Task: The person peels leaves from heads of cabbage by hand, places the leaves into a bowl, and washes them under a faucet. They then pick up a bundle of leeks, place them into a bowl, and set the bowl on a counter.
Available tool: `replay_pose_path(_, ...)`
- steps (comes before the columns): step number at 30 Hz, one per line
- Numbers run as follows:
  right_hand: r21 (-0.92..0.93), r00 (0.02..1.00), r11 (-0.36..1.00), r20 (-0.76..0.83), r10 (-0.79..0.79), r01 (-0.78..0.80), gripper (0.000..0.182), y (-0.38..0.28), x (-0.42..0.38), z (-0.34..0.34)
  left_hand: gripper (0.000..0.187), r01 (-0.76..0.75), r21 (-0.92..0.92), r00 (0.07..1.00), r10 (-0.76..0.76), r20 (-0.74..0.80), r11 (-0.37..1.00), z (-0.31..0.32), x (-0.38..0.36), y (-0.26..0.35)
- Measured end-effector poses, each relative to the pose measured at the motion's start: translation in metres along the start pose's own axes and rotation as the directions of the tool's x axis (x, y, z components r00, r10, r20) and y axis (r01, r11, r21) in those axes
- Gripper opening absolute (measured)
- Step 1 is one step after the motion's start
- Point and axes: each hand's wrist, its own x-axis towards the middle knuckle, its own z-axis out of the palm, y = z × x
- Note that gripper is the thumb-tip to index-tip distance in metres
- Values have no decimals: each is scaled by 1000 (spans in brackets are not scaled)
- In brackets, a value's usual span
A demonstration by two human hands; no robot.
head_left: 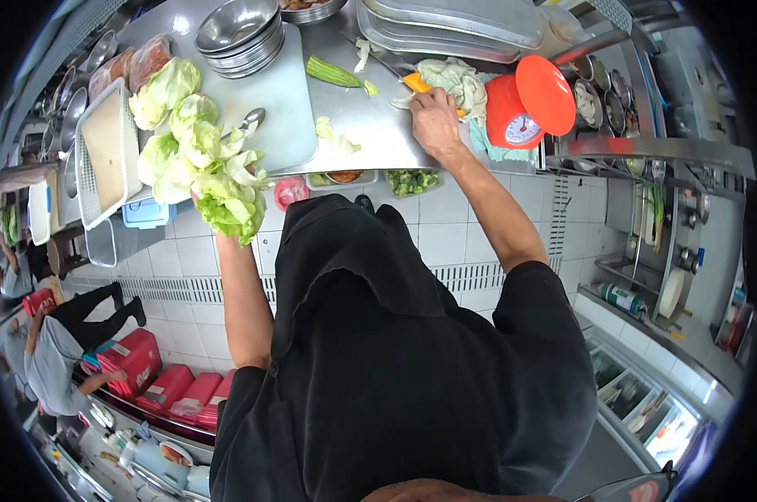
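On the left, a head of green lettuce point(230, 209) rests in my left hand point(225, 239), whose fingers are mostly hidden behind the leaves. More lettuce heads point(196, 125) lie just beyond it, along the left side of a white cutting board point(291, 109). My right hand point(437, 120) is closed over the yellow-orange handle of a knife point(415, 82), its blade pointing up and left. Beside that hand are a crumpled pale cloth point(458, 84) and a red kitchen scale point(512, 117). A green ridged gourd point(332, 73) and lettuce scraps point(337, 135) lie on the steel counter.
Stacked metal bowls point(240, 38) stand on the board, with a spoon point(251, 120) nearby. Metal trays point(454, 25) sit at the back. A white basket point(109, 151) is at left. Below the counter edge is a container of cut greens point(412, 182). Another person point(56, 360) is at far left.
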Motion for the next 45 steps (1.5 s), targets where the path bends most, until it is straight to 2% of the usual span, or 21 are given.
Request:
replay_pose_path(2,51,1000,999,-31,-1,3,31,4,12,0,70,-52,21,997,50,65,998,24,-23,5)
replay_pose_path(4,170,999,985,-43,-18,25,34,-4,35,-3,71,-80,-85,995,85,57,993,38,-41,2)
replay_pose_path(5,230,999,973,-47,-23,34,35,-11,47,-6,71,-128,14,992,128,-8,992,39,-45,3)
replay_pose_path(7,200,998,980,68,10,-23,32,-31,82,-3,71,-101,-34,994,102,40,994,37,-55,4)
replay_pose_path(11,-21,984,985,-52,-170,169,39,-36,139,48,73,-156,-8,986,156,-63,988,43,-74,8)
replay_pose_path(14,-92,867,979,486,-115,182,33,-39,169,47,74,-131,-129,990,135,25,983,47,-85,14)
replay_pose_path(15,-86,897,976,416,-147,200,25,-40,165,42,76,-177,-54,984,177,5,983,46,-88,14)
replay_pose_path(18,-40,971,990,202,-125,136,21,-39,153,40,52,-251,19,967,250,44,968,63,-101,18)
replay_pose_path(20,94,992,988,14,-126,124,20,-40,138,30,52,-323,52,945,325,-44,945,58,-105,20)
replay_pose_path(23,279,985,959,-171,7,42,26,-51,100,0,66,-249,-130,968,250,-6,960,33,-105,33)
replay_pose_path(25,433,958,901,-265,109,17,30,-60,76,-7,73,-225,-134,974,217,-68,965,16,-102,35)
replay_pose_path(26,453,975,892,-195,110,-10,31,-71,61,-3,73,-247,-39,955,237,-176,968,9,-100,34)
replay_pose_path(28,480,992,875,-61,111,-68,35,-101,34,11,68,-251,31,944,251,-214,968,10,-99,36)
replay_pose_path(31,159,992,981,-87,-94,107,34,-144,22,14,63,-216,-31,973,213,-86,976,27,-101,24)
replay_pose_path(34,198,979,959,-56,-196,203,32,-139,20,32,71,-130,-131,990,136,32,983,11,-87,11)
replay_pose_path(37,255,988,964,120,-102,68,27,-109,28,59,75,-54,-150,997,61,44,987,23,-75,-2)
replay_pose_path(40,279,987,947,61,146,-157,20,-86,51,63,70,64,-260,990,-28,140,963,62,-69,-7)
replay_pose_path(41,445,955,856,-6,297,-264,17,-95,57,40,71,149,-304,963,-67,262,941,68,-67,-8)
replay_pose_path(42,611,922,716,62,381,-337,18,-107,63,29,72,240,-327,919,-106,380,914,73,-64,-10)
replay_pose_path(44,836,837,333,241,491,-436,19,-143,69,16,73,164,-305,970,-98,221,938,72,-50,-21)
replay_pose_path(45,902,895,306,163,415,-305,18,-167,67,10,75,158,-196,963,-107,249,968,80,-47,-23)
